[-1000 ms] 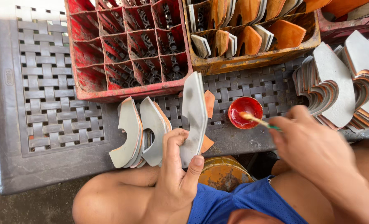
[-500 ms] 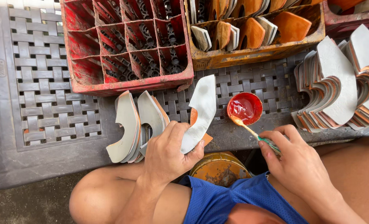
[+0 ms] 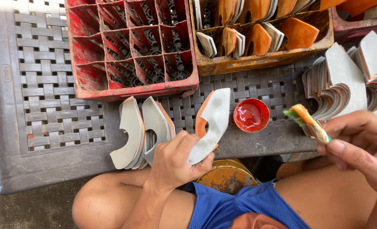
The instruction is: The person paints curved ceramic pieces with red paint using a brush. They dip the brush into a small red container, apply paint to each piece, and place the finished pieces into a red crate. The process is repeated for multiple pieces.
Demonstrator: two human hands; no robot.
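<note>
- At table's near edge, your left hand (image 3: pixel 171 163) grips a grey curved sole-shaped piece (image 3: pixel 209 125), orange-rimmed, tilted beside the small red paint bowl (image 3: pixel 251 115).
- Your right hand (image 3: pixel 360 142) pinches a paint-smeared brush (image 3: pixel 308 123), clear of the bowl.

L hand (image 3: pixel 173 163) holds grey sole piece (image 3: pixel 209 125) just left of red glue bowl (image 3: pixel 251 115); R hand (image 3: pixel 360 146) holds brush (image 3: pixel 309 123) just right of it.

Left hand (image 3: pixel 171 163) clenched, right hand (image 3: pixel 360 142) pinching.
</note>
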